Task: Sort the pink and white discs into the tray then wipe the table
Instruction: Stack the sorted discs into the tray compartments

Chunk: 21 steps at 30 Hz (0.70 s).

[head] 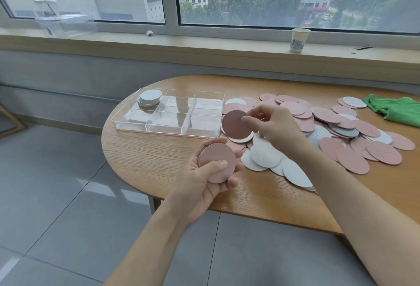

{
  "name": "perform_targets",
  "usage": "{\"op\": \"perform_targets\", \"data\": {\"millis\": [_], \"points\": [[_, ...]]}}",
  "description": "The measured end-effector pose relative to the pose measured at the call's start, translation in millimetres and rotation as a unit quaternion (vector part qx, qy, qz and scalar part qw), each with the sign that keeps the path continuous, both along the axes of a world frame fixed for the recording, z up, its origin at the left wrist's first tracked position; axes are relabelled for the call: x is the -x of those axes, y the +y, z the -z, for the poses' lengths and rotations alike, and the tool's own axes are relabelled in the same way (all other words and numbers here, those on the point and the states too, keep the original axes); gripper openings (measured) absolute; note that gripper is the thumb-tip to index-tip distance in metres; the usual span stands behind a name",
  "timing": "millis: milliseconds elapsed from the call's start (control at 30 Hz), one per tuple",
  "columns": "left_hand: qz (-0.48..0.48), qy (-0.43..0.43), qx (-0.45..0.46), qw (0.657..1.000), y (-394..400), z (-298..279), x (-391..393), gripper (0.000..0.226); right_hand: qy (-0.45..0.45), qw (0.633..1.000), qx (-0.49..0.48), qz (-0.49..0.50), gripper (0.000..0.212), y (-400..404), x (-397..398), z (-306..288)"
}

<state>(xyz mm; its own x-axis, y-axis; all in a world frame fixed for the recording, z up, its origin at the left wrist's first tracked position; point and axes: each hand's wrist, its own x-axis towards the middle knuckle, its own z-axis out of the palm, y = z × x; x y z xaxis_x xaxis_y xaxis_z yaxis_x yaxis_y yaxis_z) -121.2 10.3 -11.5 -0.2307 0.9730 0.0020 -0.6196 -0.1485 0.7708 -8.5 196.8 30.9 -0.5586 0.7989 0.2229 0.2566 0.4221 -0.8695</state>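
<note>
Wooden table (159, 156); pink disc (235, 126) in right hand (276, 124)

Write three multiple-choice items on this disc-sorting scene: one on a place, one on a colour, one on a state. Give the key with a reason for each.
1. Where in the clear tray does the stack of white discs sit?
A. far-left compartment
B. near-right compartment
C. middle compartment

2. What colour is the cloth on the table?
A. blue
B. green
C. yellow

3. What is the left hand doing?
A. resting flat on the table
B. wiping with the cloth
C. holding a stack of pink discs

Key: 1 A, the white stack lies in the tray's far-left corner. 2 B, the crumpled cloth at the table's right edge is green. 3 C, fingers and thumb curl round the pink stack, while the right hand pinches a single pink disc.
</note>
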Motion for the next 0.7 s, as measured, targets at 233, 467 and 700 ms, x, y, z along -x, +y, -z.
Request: {"op": "perform_targets", "data": {"millis": [233,467,700], "points": [[-0.024,-0.004,0.01,1.0,-1,-1,-3,0.04,0.168,0.968,0.178,-0.056,0.02,-56,-52,-4],[-0.04,0.017,0.018,0.999,-3,-5,-6,0.048,0.094,0.986,0.13,-0.053,0.018,-77,-49,18],[-0.035,0.026,0.018,0.999,-3,-5,-7,0.041,0.067,0.996,0.022,-0.055,0.008,-91,-35,24]]}}
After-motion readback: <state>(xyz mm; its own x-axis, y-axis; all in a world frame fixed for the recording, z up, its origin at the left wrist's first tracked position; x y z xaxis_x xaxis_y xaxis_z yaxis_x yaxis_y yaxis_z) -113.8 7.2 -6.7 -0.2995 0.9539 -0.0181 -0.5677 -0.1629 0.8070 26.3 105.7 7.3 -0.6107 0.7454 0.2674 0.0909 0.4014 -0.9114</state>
